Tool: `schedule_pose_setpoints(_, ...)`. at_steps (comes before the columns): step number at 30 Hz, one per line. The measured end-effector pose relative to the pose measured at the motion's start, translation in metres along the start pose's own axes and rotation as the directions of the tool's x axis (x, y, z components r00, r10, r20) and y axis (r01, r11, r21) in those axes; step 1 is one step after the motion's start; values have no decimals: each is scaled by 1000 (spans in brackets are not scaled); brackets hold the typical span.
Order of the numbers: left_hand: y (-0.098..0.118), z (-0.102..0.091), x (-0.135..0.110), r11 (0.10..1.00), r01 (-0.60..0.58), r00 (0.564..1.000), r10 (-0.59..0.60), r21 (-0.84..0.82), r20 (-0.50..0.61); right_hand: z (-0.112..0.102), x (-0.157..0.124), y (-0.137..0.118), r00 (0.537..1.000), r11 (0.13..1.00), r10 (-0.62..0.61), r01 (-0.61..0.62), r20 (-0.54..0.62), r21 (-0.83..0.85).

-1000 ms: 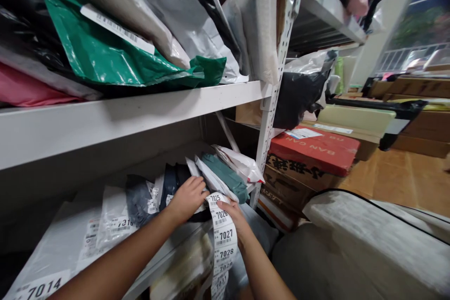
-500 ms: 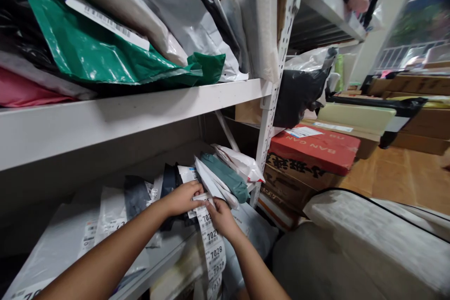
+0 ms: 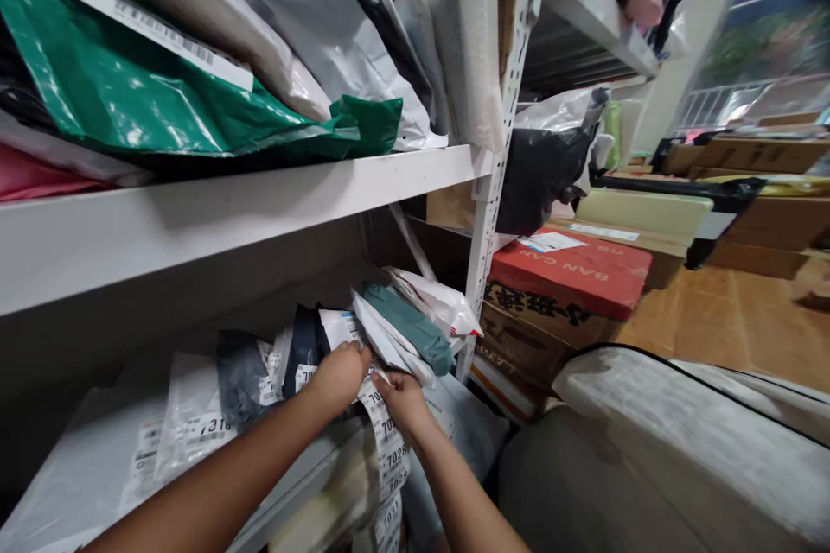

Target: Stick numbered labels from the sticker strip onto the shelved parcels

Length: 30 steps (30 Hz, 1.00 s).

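A long strip of white number labels (image 3: pixel 392 456) hangs down in front of the lower shelf, with numbers such as 7028 and 7029 on it. My right hand (image 3: pixel 403 402) pinches this strip near its upper end. Close beside it, my left hand (image 3: pixel 342 376) is closed at the top of the strip, against a white parcel (image 3: pixel 338 327); what its fingertips hold is hidden. Right of the fingers lean a white mailer bag (image 3: pixel 387 337) and a teal parcel (image 3: pixel 410 320). Dark parcels (image 3: pixel 302 350) stand left of them, some with number labels.
Overhead runs a white shelf beam (image 3: pixel 259 203), with a green mailer bag (image 3: pixel 169 95) and other bags above it. A perforated upright post (image 3: pixel 496 181) stands to the right. Beyond it are a red box (image 3: pixel 571 272) and a large pale wrapped bundle (image 3: pixel 680 441).
My left hand has shifted slightly left, its fingertips now nearer the white parcel. My right hand still pinches the label strip. The whole view has moved a little, with the shelf sliding leftward.
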<state>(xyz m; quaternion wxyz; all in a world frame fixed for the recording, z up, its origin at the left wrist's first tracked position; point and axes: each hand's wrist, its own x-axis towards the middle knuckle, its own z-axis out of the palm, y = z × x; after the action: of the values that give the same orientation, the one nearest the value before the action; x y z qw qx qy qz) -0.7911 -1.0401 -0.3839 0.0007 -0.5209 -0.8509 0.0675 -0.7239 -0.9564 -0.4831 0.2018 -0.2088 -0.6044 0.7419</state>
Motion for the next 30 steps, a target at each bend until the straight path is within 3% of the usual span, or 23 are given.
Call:
schedule_pose_setpoints(4,7,-1,-3,998,25,1000,-25,57,9,0,-2,-2,998,994,63,-63,6,92)
schedule_pose_setpoints(9,7,-6,-2,994,53,998,-56,98,25,-14,-11,-15,951,961,202,-238,236,140)
schedule_pose_setpoints(11,8,-6,-3,993,47,998,-50,110,28,-18,-14,-19,937,950,229,-275,265,150)
schedule_pose_setpoints(17,6,-3,-6,992,29,1000,-30,119,9,-22,-19,-17,942,939,234,-283,240,196)
schedule_pose_setpoints(24,1,-4,-5,992,9,1000,-11,122,16,-39,-26,-17,921,948,256,-299,292,112)
schedule_pose_setpoints(30,3,-4,-6,992,15,1000,-17,125,10,-35,-33,-16,937,958,197,-247,289,145)
